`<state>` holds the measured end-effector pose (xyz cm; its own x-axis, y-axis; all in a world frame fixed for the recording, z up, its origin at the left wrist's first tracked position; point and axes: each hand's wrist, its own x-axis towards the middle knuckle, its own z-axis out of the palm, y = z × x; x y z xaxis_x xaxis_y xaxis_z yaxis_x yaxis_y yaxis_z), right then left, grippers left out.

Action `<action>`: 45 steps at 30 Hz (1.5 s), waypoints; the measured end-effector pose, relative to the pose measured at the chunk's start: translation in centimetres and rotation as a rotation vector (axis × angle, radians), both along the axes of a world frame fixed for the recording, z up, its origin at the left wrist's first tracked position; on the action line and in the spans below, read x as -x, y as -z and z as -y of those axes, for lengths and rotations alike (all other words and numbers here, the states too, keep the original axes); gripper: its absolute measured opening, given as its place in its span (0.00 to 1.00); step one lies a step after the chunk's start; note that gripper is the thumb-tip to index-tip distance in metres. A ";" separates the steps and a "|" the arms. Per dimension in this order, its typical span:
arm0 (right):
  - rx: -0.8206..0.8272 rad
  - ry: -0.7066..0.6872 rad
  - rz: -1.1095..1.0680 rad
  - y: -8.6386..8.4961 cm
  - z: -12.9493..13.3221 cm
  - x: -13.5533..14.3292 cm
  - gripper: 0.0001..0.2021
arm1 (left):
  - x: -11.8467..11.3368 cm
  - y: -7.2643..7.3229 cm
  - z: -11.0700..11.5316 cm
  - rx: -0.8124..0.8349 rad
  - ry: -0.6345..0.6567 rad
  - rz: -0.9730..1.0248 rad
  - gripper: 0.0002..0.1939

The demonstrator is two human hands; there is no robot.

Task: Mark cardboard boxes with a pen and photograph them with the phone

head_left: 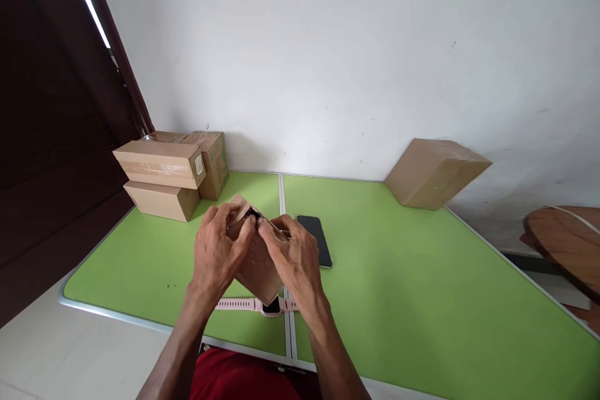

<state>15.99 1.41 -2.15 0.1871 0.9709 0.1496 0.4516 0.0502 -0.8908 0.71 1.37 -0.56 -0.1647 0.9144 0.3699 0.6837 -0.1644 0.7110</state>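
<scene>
Both hands grip a small brown cardboard box (260, 269) over the green table. My left hand (218, 240) is closed on its left side and my right hand (295, 253) on its right side. The thumbs press together at the upper end, where a dark gap shows between cardboard edges. What lies inside the box cannot be made out. Below the box, a smartwatch with a pink strap (239, 304) is stretched out flat, its dark screen partly covered. Just right of my right hand lies a smartphone (316, 237) with a dark screen, partly hidden by that hand.
Several cardboard boxes (159, 162) are stacked at the table's back left. Another cardboard box (431, 175) stands tilted at the back right, near the white wall (337, 62). A round wooden surface (572, 244) sits beyond the right edge of the green table (398, 300).
</scene>
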 end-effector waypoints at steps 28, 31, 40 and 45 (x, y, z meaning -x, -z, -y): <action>-0.111 -0.072 0.290 6.3 -4.7 -11.6 0.18 | 9.0 0.5 -4.9 0.290 0.340 0.304 0.48; -0.102 -0.149 0.467 8.3 -4.4 -11.8 0.10 | 9.6 0.5 -4.8 0.310 0.364 0.260 0.47; -0.144 -0.380 0.946 9.3 -9.1 -8.6 0.19 | 9.0 -0.7 -4.2 0.378 0.393 0.182 0.46; -0.065 -0.482 1.108 11.5 -10.8 -9.0 0.06 | 8.9 -0.6 -4.4 0.392 0.391 0.177 0.48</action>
<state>25.04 12.22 -13.66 -0.4528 0.8902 0.0506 0.8906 0.4542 -0.0222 -8.21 5.75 0.02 0.1838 0.9829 -0.0110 0.4901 -0.0820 0.8678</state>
